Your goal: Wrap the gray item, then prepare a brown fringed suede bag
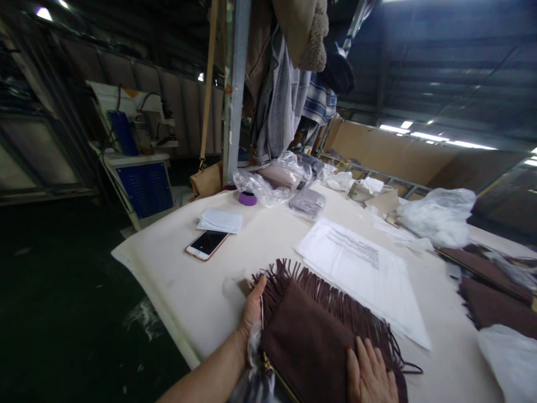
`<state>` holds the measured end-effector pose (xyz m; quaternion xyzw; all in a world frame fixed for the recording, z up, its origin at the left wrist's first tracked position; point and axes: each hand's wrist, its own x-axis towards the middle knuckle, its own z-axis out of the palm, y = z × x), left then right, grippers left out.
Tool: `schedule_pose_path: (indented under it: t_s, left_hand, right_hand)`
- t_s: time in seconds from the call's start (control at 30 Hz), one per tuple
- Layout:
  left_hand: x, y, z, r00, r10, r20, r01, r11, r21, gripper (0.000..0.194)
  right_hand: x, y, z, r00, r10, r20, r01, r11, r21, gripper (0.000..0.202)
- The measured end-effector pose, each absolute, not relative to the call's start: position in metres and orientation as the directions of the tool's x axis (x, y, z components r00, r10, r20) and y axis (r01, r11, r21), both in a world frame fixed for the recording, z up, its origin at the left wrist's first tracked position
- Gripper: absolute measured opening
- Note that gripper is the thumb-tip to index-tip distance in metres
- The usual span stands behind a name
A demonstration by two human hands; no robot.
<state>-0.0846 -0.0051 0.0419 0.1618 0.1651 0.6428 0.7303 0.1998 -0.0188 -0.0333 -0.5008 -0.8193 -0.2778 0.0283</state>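
At the bottom centre of the frame we press our right hand (370, 372) flat, fingers spread and gripping nothing, on the folded dark-brown suede piece with a fringed edge (310, 336), which lies on the cream-covered worktable (180, 285). Our left hand (253, 307) sits at the piece's left edge, fingers curled loosely around the fold and thumb pointing up the table, with a bit of crinkled clear plastic wrap (254, 358) bunched beneath the wrist. Just beyond the fringe, toward the centre right, lies a white printed paper sheet inside a clear sleeve (361, 271). To the left of centre rests a white-edged smartphone with a dark screen (207, 244), and just above it a small folded white cloth (220, 220). At the right edge we see more dark-brown suede pieces (490, 302). Further up the table sit a purple roll of tape (247, 197) and a clear plastic bag holding pale goods (274, 182). In the upper centre, grey and plaid garments (289, 95) hang from a post.
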Motion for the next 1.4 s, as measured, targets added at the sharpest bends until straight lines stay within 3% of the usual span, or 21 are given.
schedule_pose_path:
  t_s: [0.07,0.13,0.17,0.23,0.3,0.33,0.43,0.63,0.9,0.97,1.03,1.07,1.13,1.2,1.3,1.4]
  left_hand:
    - [-0.090,-0.004,0.049,0.134,0.990,-0.032,-0.768,0.124,0.628,0.062]
    - [-0.094,-0.007,0.062,0.216,0.976,-0.033,-0.469,0.134,0.873,0.065]
    - [-0.094,-0.010,0.070,0.249,0.968,-0.036,-0.294,0.111,0.949,0.068]
    - [-0.091,-0.013,0.084,0.291,0.956,-0.031,0.040,0.020,0.999,0.092]
    - [-0.082,-0.015,0.092,0.345,0.937,-0.052,0.356,-0.080,0.931,0.119]
    - [-0.077,-0.015,0.094,0.382,0.921,-0.080,0.523,-0.144,0.840,0.126]
    - [-0.063,-0.017,0.089,0.451,0.880,-0.150,0.775,-0.302,0.555,0.127]
    - [-0.045,-0.033,0.083,0.484,0.875,0.018,0.783,-0.441,0.439,0.121]
    - [-0.007,-0.060,0.078,0.651,0.726,0.220,0.651,-0.684,0.328,0.097]
    - [-0.006,-0.063,0.081,0.677,0.650,0.346,0.579,-0.760,0.295,0.083]
    - [-0.017,-0.062,0.091,0.608,0.644,0.465,0.567,-0.762,0.315,0.055]
    - [-0.028,-0.059,0.097,0.511,0.694,0.507,0.595,-0.712,0.374,0.043]
    - [-0.058,-0.047,0.107,0.164,0.872,0.461,0.650,-0.447,0.614,0.033]
    - [-0.089,-0.032,0.107,-0.204,0.960,0.190,0.550,-0.048,0.834,0.027]
    - [-0.120,-0.017,0.093,-0.318,0.945,-0.069,0.431,0.209,0.878,0.027]
    - [-0.123,-0.029,0.076,-0.279,0.954,-0.108,0.392,0.216,0.894,0.032]
  right_hand:
    - [0.200,-0.019,-0.034,-0.503,0.803,0.318,0.831,0.349,0.433,0.044]
    - [0.197,-0.021,-0.032,-0.501,0.802,0.326,0.833,0.345,0.432,0.043]
    - [0.194,-0.022,-0.029,-0.500,0.800,0.333,0.835,0.342,0.431,0.043]
    - [0.188,-0.024,-0.024,-0.506,0.784,0.359,0.835,0.340,0.432,0.043]
    - [0.183,-0.027,-0.018,-0.515,0.764,0.389,0.835,0.344,0.430,0.042]
    - [0.180,-0.028,-0.015,-0.518,0.756,0.399,0.835,0.347,0.427,0.042]
    - [0.172,-0.030,-0.007,-0.485,0.765,0.424,0.859,0.327,0.394,0.042]
    - [0.159,-0.032,-0.001,-0.366,0.841,0.398,0.920,0.263,0.290,0.042]
    - [0.158,-0.031,-0.001,-0.247,0.921,0.302,0.965,0.206,0.161,0.047]
    - [0.158,-0.032,0.000,-0.245,0.927,0.284,0.966,0.209,0.153,0.048]
    - [0.157,-0.032,0.002,-0.261,0.921,0.288,0.959,0.215,0.183,0.047]
    - [0.157,-0.033,0.002,-0.274,0.913,0.303,0.954,0.218,0.207,0.046]
    - [0.155,-0.033,0.004,-0.312,0.880,0.357,0.939,0.228,0.258,0.047]
    - [0.155,-0.033,0.004,-0.357,0.834,0.421,0.923,0.247,0.294,0.046]
    - [0.160,-0.033,0.001,-0.431,0.767,0.475,0.895,0.297,0.333,0.044]
    - [0.164,-0.033,0.001,-0.473,0.740,0.478,0.876,0.341,0.340,0.041]
